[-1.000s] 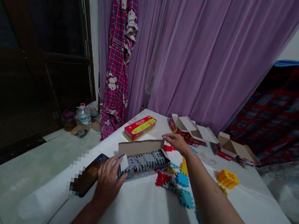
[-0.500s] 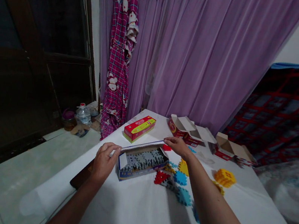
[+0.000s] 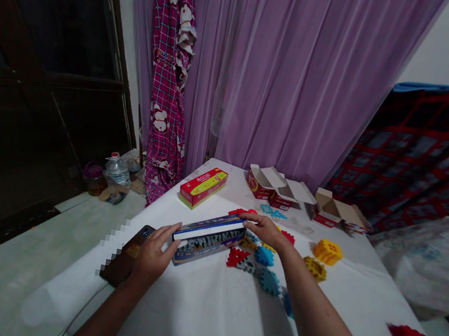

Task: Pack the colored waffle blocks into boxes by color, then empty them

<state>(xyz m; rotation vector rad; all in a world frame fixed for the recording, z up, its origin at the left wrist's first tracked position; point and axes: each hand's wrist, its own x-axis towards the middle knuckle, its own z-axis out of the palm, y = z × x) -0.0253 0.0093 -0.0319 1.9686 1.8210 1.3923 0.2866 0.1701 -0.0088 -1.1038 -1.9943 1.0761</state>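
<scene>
Here, the blue box (image 3: 205, 255) sits on the table (image 3: 199, 318), its lid (image 3: 209, 229) ajar over grey pieces (image 3: 209, 241). The left hand (image 3: 152, 254) has its grip clamped on one lid end; the right hand (image 3: 264, 230) touches the other, whether pinching cannot be told. The card is probably light and easily creased, best held by its corners.

At a white-covered table (image 3: 202, 325) laden with a smartphone (image 3: 125, 257), blue box (image 3: 208, 253), red-and-yellow carton (image 3: 202, 188), opened red cartons (image 3: 280, 201) and toothed plastic pieces (image 3: 269, 281) in several colours.
</scene>
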